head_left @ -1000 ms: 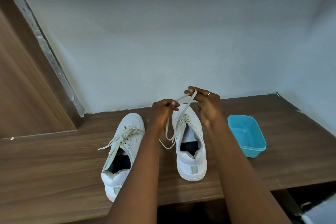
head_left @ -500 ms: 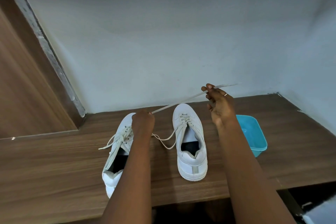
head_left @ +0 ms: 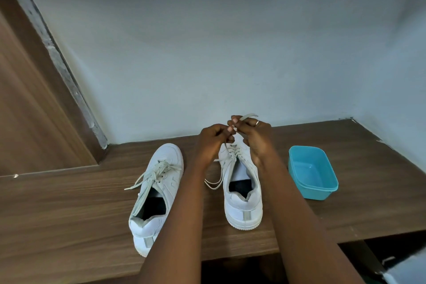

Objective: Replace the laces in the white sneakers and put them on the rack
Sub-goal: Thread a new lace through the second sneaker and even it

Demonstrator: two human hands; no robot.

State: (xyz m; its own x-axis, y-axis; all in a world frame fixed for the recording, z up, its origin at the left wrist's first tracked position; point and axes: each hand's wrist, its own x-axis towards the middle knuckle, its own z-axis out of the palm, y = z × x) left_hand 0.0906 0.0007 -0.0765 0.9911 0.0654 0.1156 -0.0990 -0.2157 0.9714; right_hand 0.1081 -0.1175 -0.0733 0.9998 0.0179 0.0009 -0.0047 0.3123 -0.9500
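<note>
Two white sneakers stand on a brown wooden shelf (head_left: 69, 214), toes toward the wall. The left sneaker (head_left: 156, 193) is laced, its lace ends loose on its left side. The right sneaker (head_left: 242, 191) is laced only near the toe. Its off-white lace (head_left: 214, 183) loops down at the shoe's left side. Above the toe of that shoe, my left hand (head_left: 213, 143) and my right hand (head_left: 255, 138) meet, both pinching the lace. One lace end sticks up from my right hand's fingers.
A turquoise plastic tub (head_left: 312, 172) sits just right of the right sneaker. A pale wall closes the shelf at the back and right. A wooden panel (head_left: 27, 108) rises at the left. The shelf's front edge drops off near my forearms.
Half a second ago my hands were spread apart, stretching the lace taut between them. Now they have come back together over the right sneaker's toe, and the lace hangs slack.
</note>
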